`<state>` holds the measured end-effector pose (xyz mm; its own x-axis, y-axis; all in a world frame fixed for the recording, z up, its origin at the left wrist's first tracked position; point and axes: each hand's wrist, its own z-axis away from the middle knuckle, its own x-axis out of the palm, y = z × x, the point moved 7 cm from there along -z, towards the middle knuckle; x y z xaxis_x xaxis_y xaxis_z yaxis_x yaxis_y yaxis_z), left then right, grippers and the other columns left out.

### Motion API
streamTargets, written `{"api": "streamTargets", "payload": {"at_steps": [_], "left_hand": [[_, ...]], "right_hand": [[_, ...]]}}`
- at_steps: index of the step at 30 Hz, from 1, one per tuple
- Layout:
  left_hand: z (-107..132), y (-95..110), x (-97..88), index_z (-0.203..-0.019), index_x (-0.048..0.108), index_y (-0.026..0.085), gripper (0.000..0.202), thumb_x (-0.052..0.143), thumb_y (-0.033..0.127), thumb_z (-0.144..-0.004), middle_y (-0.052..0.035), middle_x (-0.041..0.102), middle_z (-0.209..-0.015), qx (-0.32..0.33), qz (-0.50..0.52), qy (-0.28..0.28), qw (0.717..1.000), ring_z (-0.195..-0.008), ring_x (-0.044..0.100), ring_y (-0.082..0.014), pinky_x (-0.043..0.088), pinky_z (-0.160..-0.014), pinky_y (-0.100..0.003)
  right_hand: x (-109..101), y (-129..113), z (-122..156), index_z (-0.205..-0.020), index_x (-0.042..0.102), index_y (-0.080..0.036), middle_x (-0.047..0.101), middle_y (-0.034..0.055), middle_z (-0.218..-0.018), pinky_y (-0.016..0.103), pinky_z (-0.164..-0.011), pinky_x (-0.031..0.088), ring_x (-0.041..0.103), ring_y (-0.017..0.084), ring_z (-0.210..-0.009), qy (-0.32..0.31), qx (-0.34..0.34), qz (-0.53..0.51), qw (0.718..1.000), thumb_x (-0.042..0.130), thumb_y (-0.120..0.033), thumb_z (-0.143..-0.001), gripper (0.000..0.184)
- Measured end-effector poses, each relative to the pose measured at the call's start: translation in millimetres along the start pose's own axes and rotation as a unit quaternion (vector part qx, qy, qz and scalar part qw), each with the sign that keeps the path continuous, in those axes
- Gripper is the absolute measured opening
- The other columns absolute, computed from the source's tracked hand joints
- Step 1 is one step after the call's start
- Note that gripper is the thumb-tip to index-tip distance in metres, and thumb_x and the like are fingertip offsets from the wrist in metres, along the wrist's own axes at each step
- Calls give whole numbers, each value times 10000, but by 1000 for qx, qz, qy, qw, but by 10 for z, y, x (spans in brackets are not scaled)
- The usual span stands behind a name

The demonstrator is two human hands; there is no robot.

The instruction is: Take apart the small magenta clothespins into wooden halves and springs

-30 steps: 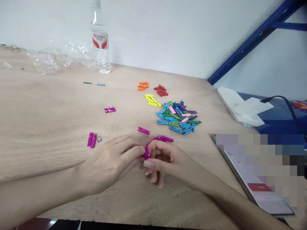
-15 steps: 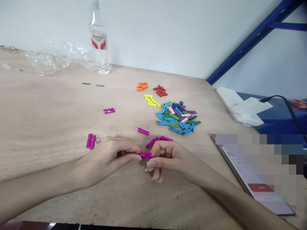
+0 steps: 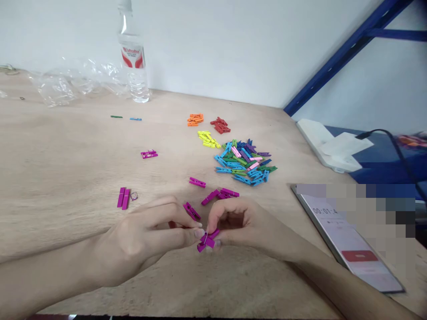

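Note:
My left hand (image 3: 143, 240) and my right hand (image 3: 242, 226) meet at the fingertips on a magenta wooden clothespin (image 3: 207, 240), which looks partly taken apart or joined with another piece. Just above my left fingers lies a second magenta clothespin (image 3: 191, 211). Beyond the hands are more magenta pins (image 3: 220, 194) and a single one (image 3: 197, 182). Left of my left hand lie a magenta pair (image 3: 122, 198) and a small metal spring (image 3: 134, 196). Another magenta pair (image 3: 149, 154) sits farther back.
On the wooden table (image 3: 66, 146) lie a mixed clothespin heap (image 3: 243, 162) and orange (image 3: 195, 119), red (image 3: 220, 125) and yellow (image 3: 208, 139) groups. A water bottle (image 3: 132, 58) and plastic wrap (image 3: 63, 84) stand behind. A phone (image 3: 350, 240) shows a timer at right.
Both hands have moved down the picture, toward me, holding the magenta piece. A magenta clothespin now shows above my left fingers. The view has shifted slightly left.

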<state>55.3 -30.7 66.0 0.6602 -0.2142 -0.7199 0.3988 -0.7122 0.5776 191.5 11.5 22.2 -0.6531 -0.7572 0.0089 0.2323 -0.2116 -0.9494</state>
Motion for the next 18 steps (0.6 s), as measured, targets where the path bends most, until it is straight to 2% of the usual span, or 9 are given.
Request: {"api": "streamTargets", "payload": {"at_steps": [5, 10, 15, 18], "left_hand": [[-39, -21, 2, -976, 655, 165, 209, 484, 75, -897, -52, 675, -988, -7, 42, 13, 999, -906, 625, -140, 522, -781, -225], [-47, -59, 23, -971, 669, 178, 196, 499, 105, -906, -40, 667, -983, -30, 58, 2, 998, -903, 620, -125, 511, -791, -214], [-24, -65, 79, -1003, 642, 175, 193, 483, 110, -915, -35, 650, -969, -26, 55, -29, 998, -911, 603, -127, 499, -793, -228], [-19, -77, 85, -1024, 610, 172, 165, 491, 131, -918, -19, 643, -960, -30, 38, -24, 999, -909, 597, -114, 483, -800, -213]], "right_hand": [[68, -32, 66, -909, 591, -167, 658, 32, -942, 298, -806, 489, 632, 142, -897, -64, 3, -27, 998, 669, -208, -783, 154], [124, -35, 66, -962, 511, -178, 644, 29, -937, 287, -759, 488, 639, 122, -833, -96, 6, -55, 994, 628, -215, -832, 179], [125, -2, 20, -945, 569, -161, 643, 20, -822, 280, -743, 477, 635, 119, -753, -73, 16, -23, 997, 549, -316, -889, 165], [111, 11, 16, -916, 575, -163, 657, 23, -813, 283, -732, 478, 640, 124, -731, -63, 27, -13, 998, 547, -357, -885, 198]]}}
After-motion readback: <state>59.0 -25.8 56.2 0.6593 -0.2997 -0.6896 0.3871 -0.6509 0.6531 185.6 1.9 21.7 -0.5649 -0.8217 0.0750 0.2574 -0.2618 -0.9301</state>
